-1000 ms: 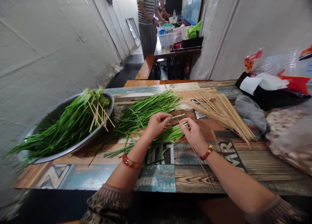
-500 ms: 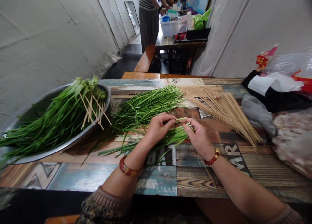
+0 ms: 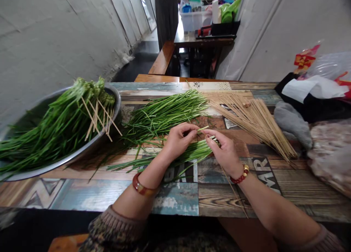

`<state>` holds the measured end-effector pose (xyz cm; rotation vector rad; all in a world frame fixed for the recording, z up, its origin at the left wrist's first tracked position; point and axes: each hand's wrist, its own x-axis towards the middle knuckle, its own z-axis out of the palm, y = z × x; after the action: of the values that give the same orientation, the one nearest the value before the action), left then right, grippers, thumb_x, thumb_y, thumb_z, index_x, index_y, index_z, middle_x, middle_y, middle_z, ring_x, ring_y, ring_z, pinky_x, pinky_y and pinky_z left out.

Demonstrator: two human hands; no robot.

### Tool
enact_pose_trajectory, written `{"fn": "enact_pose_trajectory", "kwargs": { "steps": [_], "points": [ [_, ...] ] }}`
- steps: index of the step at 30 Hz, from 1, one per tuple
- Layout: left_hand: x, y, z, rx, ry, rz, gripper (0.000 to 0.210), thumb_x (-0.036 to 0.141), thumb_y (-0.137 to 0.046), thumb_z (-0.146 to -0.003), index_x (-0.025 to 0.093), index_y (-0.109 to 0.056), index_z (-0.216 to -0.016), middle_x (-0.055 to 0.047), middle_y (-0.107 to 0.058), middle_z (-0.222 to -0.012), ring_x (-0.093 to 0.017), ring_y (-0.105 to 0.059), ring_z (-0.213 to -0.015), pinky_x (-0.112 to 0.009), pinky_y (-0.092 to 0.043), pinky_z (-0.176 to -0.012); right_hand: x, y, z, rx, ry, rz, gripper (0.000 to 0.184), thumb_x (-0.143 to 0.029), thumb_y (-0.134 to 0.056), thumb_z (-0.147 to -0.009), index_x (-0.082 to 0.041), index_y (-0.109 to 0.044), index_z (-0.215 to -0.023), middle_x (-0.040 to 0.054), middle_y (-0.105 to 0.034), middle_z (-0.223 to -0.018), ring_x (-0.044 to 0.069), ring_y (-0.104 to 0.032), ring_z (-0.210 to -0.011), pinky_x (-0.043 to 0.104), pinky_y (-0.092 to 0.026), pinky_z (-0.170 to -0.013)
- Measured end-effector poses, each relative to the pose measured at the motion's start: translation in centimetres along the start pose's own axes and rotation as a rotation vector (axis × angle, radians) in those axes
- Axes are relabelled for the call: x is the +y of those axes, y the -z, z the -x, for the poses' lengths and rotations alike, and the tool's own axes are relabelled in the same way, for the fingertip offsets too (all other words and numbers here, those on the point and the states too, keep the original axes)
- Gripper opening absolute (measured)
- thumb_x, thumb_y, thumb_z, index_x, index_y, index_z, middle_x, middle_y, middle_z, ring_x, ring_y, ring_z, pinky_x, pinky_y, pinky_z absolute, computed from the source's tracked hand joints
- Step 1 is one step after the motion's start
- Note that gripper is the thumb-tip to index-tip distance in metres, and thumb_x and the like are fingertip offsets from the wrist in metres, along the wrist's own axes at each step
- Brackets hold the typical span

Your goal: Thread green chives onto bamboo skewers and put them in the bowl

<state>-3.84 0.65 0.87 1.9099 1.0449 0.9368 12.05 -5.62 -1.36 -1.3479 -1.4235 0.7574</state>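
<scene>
My left hand [image 3: 178,140] pinches the pale end of a garlic chive stalk [image 3: 203,128] between thumb and fingertips. Close beside it, my right hand [image 3: 226,153] is closed on thin bamboo skewers [image 3: 235,193], whose long ends run down past the wrist toward the table's front edge. Where the skewer tips meet the stalk is too small to make out. Under both hands lies a small bunch of chives [image 3: 196,152], partly covered by the fingers. Behind them spreads a larger chive pile [image 3: 167,113].
At left, a metal basin [image 3: 116,105] holds chives, with several skewers [image 3: 95,115] through their pale ends. Loose bamboo skewers [image 3: 257,124] lie at right, beside a grey plastic bag [image 3: 292,122] and a bag of pale pieces [image 3: 330,153]. A person [image 3: 166,19] stands beyond the table.
The view has shifted slightly, so the table sits a little higher in the picture. The stalk's end now tilts up more between my hands; both grips look the same.
</scene>
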Motion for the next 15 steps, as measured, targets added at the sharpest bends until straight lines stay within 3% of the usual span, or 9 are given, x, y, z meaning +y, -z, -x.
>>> {"fn": "enact_pose_trajectory", "kwargs": {
  "steps": [15],
  "points": [
    [0.13,0.09,-0.03,0.0,-0.006,0.062,0.014,0.023,-0.061,-0.082,0.015,-0.071,-0.081,-0.004,-0.067,-0.077,-0.013,-0.061,-0.073,-0.023,-0.045,-0.069,0.12,0.02,0.01,-0.009,0.04,-0.001,0.026,-0.027,-0.051,-0.086,-0.023,-0.067,-0.106,0.004,-0.07,-0.101,0.019,-0.064,-0.091,0.033,-0.049,-0.085]
  ]
}}
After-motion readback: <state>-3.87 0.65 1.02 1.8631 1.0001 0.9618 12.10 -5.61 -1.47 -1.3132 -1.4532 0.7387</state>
